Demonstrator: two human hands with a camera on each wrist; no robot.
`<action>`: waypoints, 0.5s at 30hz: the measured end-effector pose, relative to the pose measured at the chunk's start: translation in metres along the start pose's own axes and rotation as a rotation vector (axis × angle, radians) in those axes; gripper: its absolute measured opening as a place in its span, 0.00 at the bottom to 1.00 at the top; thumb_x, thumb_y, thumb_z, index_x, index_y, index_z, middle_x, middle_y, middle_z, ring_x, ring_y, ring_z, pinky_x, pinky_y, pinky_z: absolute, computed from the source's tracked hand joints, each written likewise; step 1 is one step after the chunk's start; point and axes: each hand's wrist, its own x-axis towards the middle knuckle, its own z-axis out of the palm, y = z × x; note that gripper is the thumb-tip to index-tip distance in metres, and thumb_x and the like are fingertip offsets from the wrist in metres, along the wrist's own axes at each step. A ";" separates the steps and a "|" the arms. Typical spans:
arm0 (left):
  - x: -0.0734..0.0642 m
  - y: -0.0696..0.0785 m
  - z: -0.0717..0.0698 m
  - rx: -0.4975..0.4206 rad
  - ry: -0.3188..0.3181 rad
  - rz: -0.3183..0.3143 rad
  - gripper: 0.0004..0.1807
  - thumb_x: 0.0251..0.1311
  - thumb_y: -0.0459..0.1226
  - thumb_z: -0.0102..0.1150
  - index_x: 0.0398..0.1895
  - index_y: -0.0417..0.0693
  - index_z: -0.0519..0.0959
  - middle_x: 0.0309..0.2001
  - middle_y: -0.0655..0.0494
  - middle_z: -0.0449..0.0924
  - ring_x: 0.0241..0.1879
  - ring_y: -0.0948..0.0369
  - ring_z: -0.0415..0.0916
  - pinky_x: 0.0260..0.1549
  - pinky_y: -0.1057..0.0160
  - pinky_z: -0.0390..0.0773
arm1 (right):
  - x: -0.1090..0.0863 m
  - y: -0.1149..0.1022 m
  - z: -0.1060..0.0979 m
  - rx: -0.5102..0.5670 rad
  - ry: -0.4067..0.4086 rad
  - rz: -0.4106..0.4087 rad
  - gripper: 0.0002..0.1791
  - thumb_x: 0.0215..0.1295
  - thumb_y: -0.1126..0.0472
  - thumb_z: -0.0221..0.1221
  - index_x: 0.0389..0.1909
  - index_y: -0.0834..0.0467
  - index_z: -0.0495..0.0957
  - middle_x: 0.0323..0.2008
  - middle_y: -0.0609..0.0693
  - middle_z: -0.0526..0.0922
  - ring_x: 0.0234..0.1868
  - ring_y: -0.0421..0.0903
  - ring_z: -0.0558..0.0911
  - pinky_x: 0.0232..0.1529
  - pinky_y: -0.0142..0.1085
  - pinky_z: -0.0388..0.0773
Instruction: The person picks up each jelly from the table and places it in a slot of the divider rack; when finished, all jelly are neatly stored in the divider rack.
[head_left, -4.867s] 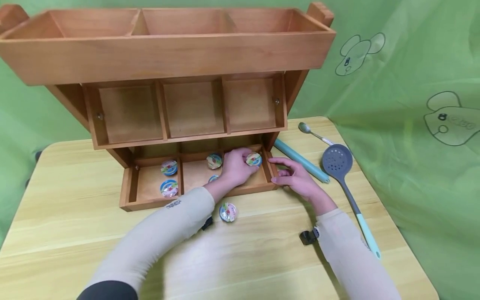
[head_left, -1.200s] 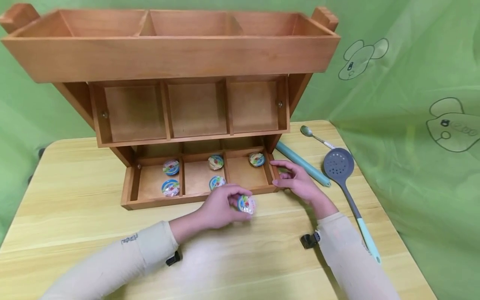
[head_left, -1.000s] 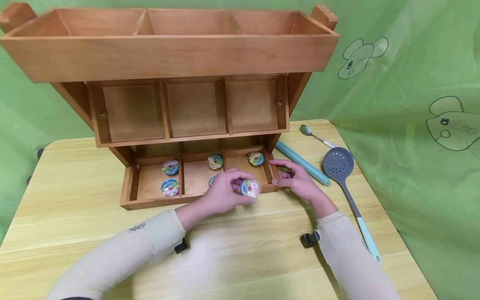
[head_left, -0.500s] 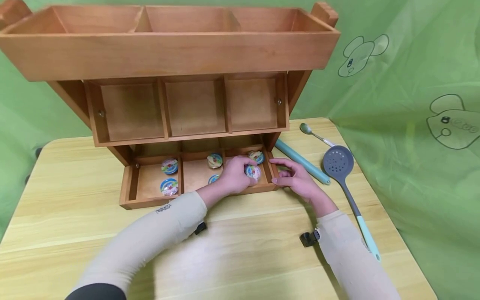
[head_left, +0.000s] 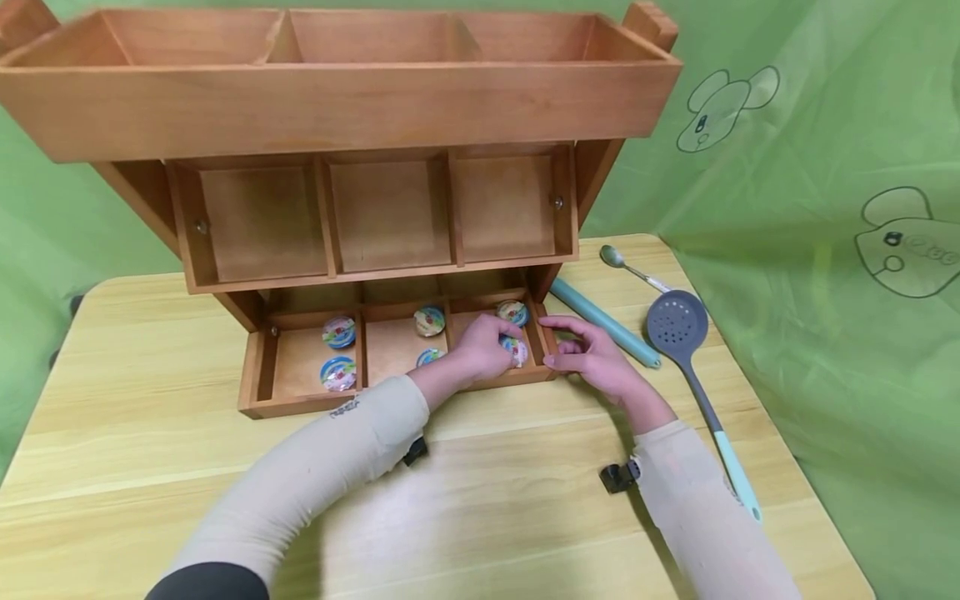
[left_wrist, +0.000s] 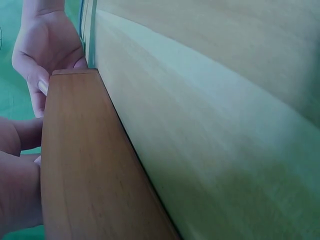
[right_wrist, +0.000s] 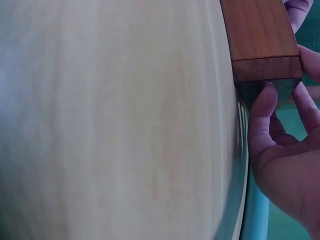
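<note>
In the head view my left hand reaches into the right compartment of the lowest wooden tray. Its thumb and fingers pinch a small jelly cup with a printed foil lid, partly hidden by the fingers. Just behind it sits another jelly cup. The middle compartment holds two more, one at the back and one partly covered by my left wrist. Two cups lie in the left compartment. My right hand rests thumb and fingertips against the tray's right end.
Above, the wooden rack has a middle tray and a large top tray, each with three compartments. On the right lie a teal rod, a spoon and a slotted skimmer. Green cloth hangs behind.
My left hand left one jelly cup at the back of the right compartment, picked another up off the table and brought it into that compartment. The right hand stayed at the tray's end.
</note>
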 end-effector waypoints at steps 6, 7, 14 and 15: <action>0.001 -0.002 -0.001 -0.046 -0.037 0.019 0.27 0.49 0.19 0.59 0.53 0.45 0.84 0.46 0.56 0.80 0.48 0.60 0.74 0.45 0.65 0.76 | 0.000 0.000 0.000 0.006 0.000 0.001 0.33 0.59 0.69 0.68 0.67 0.58 0.73 0.53 0.62 0.72 0.32 0.44 0.76 0.31 0.35 0.76; 0.001 -0.002 -0.001 -0.047 -0.042 0.021 0.27 0.49 0.18 0.58 0.54 0.45 0.84 0.46 0.56 0.80 0.48 0.60 0.74 0.45 0.65 0.76 | 0.000 0.000 0.000 0.004 0.001 0.001 0.33 0.59 0.69 0.68 0.67 0.58 0.73 0.54 0.62 0.72 0.32 0.44 0.76 0.31 0.35 0.77; 0.001 -0.001 0.000 -0.050 -0.056 0.023 0.28 0.51 0.17 0.54 0.55 0.45 0.83 0.48 0.56 0.80 0.49 0.59 0.75 0.46 0.66 0.77 | 0.001 0.000 0.000 0.007 -0.001 0.002 0.33 0.59 0.69 0.68 0.67 0.58 0.72 0.55 0.60 0.72 0.34 0.45 0.76 0.32 0.35 0.77; 0.001 0.000 0.000 -0.049 -0.058 0.025 0.28 0.51 0.17 0.53 0.55 0.45 0.83 0.49 0.56 0.80 0.50 0.60 0.75 0.46 0.66 0.77 | 0.001 0.000 0.000 0.009 -0.001 0.003 0.33 0.59 0.69 0.68 0.67 0.58 0.72 0.55 0.60 0.72 0.34 0.45 0.76 0.32 0.35 0.77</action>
